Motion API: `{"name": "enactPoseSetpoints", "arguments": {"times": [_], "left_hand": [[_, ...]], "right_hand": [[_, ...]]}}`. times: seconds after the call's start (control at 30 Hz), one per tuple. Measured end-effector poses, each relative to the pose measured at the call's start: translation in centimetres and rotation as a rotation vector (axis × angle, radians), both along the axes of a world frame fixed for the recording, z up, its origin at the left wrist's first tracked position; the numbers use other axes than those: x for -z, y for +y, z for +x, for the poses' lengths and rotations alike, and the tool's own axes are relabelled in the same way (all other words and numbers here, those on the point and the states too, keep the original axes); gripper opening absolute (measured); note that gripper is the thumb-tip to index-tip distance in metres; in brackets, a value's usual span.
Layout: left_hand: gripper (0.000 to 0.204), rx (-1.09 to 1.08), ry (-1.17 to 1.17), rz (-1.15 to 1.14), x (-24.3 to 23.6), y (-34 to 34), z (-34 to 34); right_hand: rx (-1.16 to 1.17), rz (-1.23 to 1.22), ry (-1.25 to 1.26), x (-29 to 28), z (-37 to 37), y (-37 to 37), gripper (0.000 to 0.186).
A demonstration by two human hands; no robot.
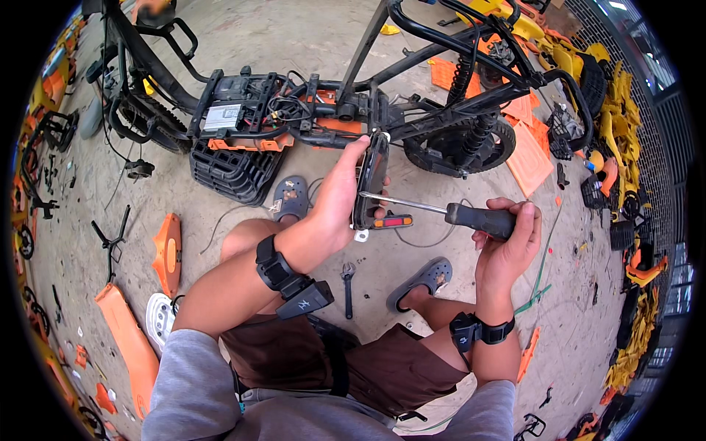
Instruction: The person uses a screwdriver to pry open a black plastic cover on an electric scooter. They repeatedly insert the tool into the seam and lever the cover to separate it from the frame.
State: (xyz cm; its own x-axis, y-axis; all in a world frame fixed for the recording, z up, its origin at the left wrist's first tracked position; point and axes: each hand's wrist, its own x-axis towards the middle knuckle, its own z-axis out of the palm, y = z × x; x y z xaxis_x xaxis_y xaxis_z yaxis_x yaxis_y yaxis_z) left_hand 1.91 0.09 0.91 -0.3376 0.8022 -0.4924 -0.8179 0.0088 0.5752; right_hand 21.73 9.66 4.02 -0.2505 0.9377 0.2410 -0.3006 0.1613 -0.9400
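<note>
My left hand (337,197) is closed around a long, narrow black housing (373,180) with small pale tabs at its ends, held upright in front of the black vehicle frame (415,121). My right hand (512,246) grips a screwdriver (471,215) by its dark handle. Its metal shaft points left, and the tip meets the housing or lies just in front of it; I cannot tell which. Beside the housing's lower end shows a red and amber light (395,221). The fingers behind the housing are partly hidden.
An adjustable wrench (348,290) lies on the floor between my feet. The frame has a rear wheel (471,147) and stands over a black crate (232,173). Orange panels (168,253) lie at left, and yellow parts (621,140) are piled at far right.
</note>
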Motion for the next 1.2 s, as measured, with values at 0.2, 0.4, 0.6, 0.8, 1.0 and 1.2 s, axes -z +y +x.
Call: {"name": "enactPoseSetpoints", "arguments": {"times": [0.2, 0.4, 0.6, 0.8, 1.0, 1.2], "left_hand": [[0.046, 0.008, -0.006, -0.005, 0.2, 0.1, -0.1], [0.048, 0.023, 0.029, -0.029, 1.0, 0.1, -0.3], [0.049, 0.011, 0.046, -0.107, 1.4, 0.5, 0.0], [0.048, -0.006, 0.043, -0.117, 1.4, 0.5, -0.3], [0.048, -0.015, 0.064, -0.139, 1.1, 0.5, -0.2], [0.049, -0.02, 0.066, -0.149, 1.3, 0.5, -0.5]], "right_hand": [[0.01, 0.012, 0.003, 0.1, 0.0, -0.1, 0.024], [-0.005, 0.109, -0.02, 0.1, 0.0, -0.3, 0.021], [0.013, 0.354, -0.11, 0.9, 0.3, 0.0, 0.015], [-0.063, 0.346, -0.14, 0.6, 0.9, -0.1, 0.011], [-0.077, 0.34, -0.155, 0.2, 0.9, -0.6, 0.018], [-0.045, 0.58, -0.245, 1.0, 1.0, 0.3, 0.027]]}}
